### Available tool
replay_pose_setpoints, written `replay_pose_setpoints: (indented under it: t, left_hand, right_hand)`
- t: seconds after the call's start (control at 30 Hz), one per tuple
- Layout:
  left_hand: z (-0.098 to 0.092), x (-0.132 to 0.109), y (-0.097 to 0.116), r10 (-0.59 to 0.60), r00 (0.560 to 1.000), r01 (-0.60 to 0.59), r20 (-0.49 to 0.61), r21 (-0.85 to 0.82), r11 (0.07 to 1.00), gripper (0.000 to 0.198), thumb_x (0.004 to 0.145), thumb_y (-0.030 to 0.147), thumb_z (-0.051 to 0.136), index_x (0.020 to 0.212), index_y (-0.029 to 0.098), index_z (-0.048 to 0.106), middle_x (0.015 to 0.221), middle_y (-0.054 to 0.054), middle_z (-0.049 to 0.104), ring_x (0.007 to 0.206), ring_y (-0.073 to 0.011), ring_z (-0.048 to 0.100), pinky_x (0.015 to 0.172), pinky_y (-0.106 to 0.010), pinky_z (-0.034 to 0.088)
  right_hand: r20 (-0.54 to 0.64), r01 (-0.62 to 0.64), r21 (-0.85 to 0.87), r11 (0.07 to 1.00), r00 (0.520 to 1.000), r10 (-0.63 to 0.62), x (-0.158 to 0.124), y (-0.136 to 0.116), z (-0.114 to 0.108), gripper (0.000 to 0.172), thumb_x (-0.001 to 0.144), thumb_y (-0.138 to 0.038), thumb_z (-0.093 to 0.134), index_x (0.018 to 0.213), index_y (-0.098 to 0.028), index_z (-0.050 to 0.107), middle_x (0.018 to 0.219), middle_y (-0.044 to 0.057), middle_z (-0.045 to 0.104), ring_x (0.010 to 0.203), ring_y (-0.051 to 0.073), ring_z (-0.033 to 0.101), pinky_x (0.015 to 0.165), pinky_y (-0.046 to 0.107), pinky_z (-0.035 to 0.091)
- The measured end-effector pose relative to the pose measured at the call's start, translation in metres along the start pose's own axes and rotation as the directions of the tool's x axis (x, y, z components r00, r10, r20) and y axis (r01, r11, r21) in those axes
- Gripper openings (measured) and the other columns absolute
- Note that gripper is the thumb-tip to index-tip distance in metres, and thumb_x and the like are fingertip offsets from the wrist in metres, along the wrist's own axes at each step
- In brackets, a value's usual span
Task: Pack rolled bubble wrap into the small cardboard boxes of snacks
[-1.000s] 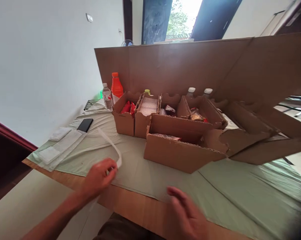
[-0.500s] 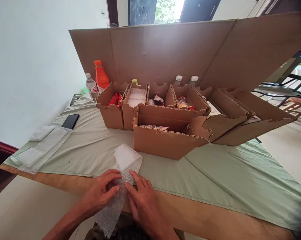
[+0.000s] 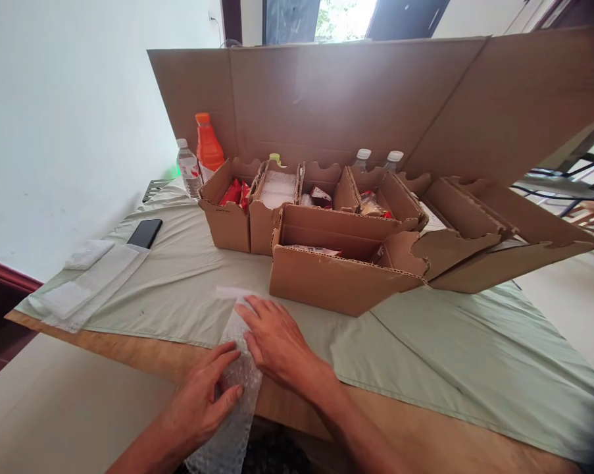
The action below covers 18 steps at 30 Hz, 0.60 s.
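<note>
A long strip of clear bubble wrap point(image 3: 237, 388) lies over the table's front edge, its lower end hanging down. My left hand point(image 3: 202, 395) rests at the strip's left side, thumb and fingers apart. Farther up the strip, my right hand point(image 3: 277, 339) lies on it with fingers spread, covering part of it. The strip's far end shows as a pale flap beyond my right fingertips, near the front cardboard box point(image 3: 321, 280).
Folded bubble wrap point(image 3: 87, 289) and a black phone point(image 3: 145, 234) lie at the left. Behind stand a row of cardboard boxes point(image 3: 227, 227), an orange bottle point(image 3: 208, 145), a clear bottle point(image 3: 188, 172) and a tall cardboard panel point(image 3: 326, 105).
My right hand has moved forward along the bubble wrap and spread flatter. The strip's far part, curled over before, now lies straighter. The view has shifted slightly.
</note>
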<state>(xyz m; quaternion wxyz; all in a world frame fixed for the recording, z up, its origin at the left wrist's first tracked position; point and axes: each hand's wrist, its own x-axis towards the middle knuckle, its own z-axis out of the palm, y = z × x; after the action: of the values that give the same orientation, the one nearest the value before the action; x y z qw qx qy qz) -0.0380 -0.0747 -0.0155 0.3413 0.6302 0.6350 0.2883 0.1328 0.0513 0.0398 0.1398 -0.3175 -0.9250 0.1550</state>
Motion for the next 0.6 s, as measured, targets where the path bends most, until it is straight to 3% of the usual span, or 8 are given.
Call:
replay_pose_setpoints:
  t: [0.1, 0.17, 0.23, 0.33, 0.4, 0.47, 0.53, 0.6]
  left_hand:
    - [0.001, -0.003, 0.002, -0.014, 1.0, 0.014, 0.008, 0.004, 1.0, 0.048, 0.086, 0.041, 0.065, 0.132, 0.027, 0.067, 0.149, -0.015, 0.056, 0.08, -0.0214, 0.071, 0.086, -0.042, 0.06]
    - [0.001, -0.001, 0.003, -0.023, 1.0, 0.024, 0.016, -0.017, 1.0, 0.048, 0.086, 0.04, 0.064, 0.132, 0.027, 0.066, 0.148, -0.015, 0.057, 0.075, -0.0193, 0.07, 0.083, -0.041, 0.061]
    - [0.0, 0.003, 0.004, -0.024, 1.0, 0.024, 0.01, -0.04, 0.999, 0.046, 0.087, 0.039, 0.064, 0.131, 0.027, 0.066, 0.146, -0.015, 0.059, 0.072, -0.0176, 0.068, 0.079, -0.038, 0.061]
    - [-0.004, 0.011, 0.004, -0.026, 1.0, 0.025, -0.01, -0.066, 0.997, 0.041, 0.087, 0.038, 0.063, 0.125, 0.026, 0.069, 0.139, -0.013, 0.064, 0.071, -0.0161, 0.066, 0.071, -0.034, 0.06]
    - [-0.009, 0.015, 0.004, -0.029, 1.0, 0.028, -0.008, -0.086, 0.996, 0.038, 0.087, 0.039, 0.062, 0.122, 0.025, 0.07, 0.132, -0.012, 0.068, 0.07, -0.0154, 0.065, 0.065, -0.03, 0.058]
    - [-0.013, 0.018, 0.004, -0.035, 0.999, 0.033, -0.012, -0.103, 0.994, 0.036, 0.085, 0.04, 0.063, 0.117, 0.025, 0.072, 0.124, -0.011, 0.07, 0.069, -0.0153, 0.063, 0.06, -0.028, 0.056]
    - [-0.016, 0.021, 0.004, -0.07, 0.997, 0.068, -0.01, -0.135, 0.989, 0.035, 0.084, 0.042, 0.062, 0.112, 0.024, 0.072, 0.116, -0.01, 0.072, 0.065, -0.0144, 0.06, 0.054, -0.026, 0.053]
    - [-0.017, 0.023, 0.005, -0.142, 0.989, 0.145, 0.029, -0.178, 0.973, 0.037, 0.084, 0.044, 0.061, 0.112, 0.022, 0.071, 0.104, -0.009, 0.072, 0.06, -0.0134, 0.058, 0.049, -0.025, 0.05]
  right_hand:
    - [0.025, -0.017, 0.055, 0.998, 1.0, 0.016, 0.017, 0.016, 0.007, 0.047, 0.09, -0.011, 0.054, 0.137, -0.015, 0.057, 0.152, 0.016, 0.051, 0.133, 0.028, 0.053, 0.107, 0.046, 0.048]
    - [0.007, -0.027, 0.093, 0.995, 1.0, 0.027, 0.013, 0.023, 0.013, 0.047, 0.09, -0.01, 0.053, 0.136, -0.015, 0.058, 0.152, 0.014, 0.052, 0.138, 0.026, 0.05, 0.111, 0.044, 0.046]
    - [-0.068, -0.029, 0.103, 0.994, 0.997, 0.036, -0.008, 0.024, 0.017, 0.046, 0.09, -0.008, 0.05, 0.134, -0.018, 0.061, 0.151, 0.013, 0.054, 0.139, 0.026, 0.048, 0.11, 0.047, 0.046]
    - [-0.155, -0.022, 0.055, 0.998, 0.987, 0.03, -0.061, 0.017, 0.022, 0.051, 0.087, -0.002, 0.046, 0.131, -0.02, 0.062, 0.148, 0.013, 0.056, 0.137, 0.028, 0.05, 0.105, 0.051, 0.049]
    - [-0.143, 0.028, -0.026, 0.999, 0.989, -0.031, -0.097, 0.01, 0.031, 0.055, 0.083, -0.002, 0.048, 0.133, -0.022, 0.061, 0.148, 0.012, 0.057, 0.135, 0.03, 0.052, 0.101, 0.05, 0.052]
    - [-0.156, 0.147, -0.12, 0.982, 0.974, -0.165, -0.124, 0.001, 0.045, 0.049, 0.088, -0.01, 0.052, 0.133, -0.024, 0.061, 0.143, 0.011, 0.062, 0.132, 0.03, 0.055, 0.094, 0.046, 0.055]
    - [-0.173, 0.232, -0.178, 0.956, 0.949, -0.262, -0.135, -0.008, 0.061, 0.04, 0.094, -0.018, 0.052, 0.133, -0.024, 0.061, 0.14, 0.01, 0.065, 0.132, 0.029, 0.056, 0.094, 0.044, 0.055]
    - [-0.188, 0.25, -0.183, 0.951, 0.94, -0.284, -0.132, -0.017, 0.074, 0.037, 0.098, -0.021, 0.05, 0.133, -0.024, 0.061, 0.14, 0.009, 0.065, 0.133, 0.028, 0.054, 0.099, 0.045, 0.052]
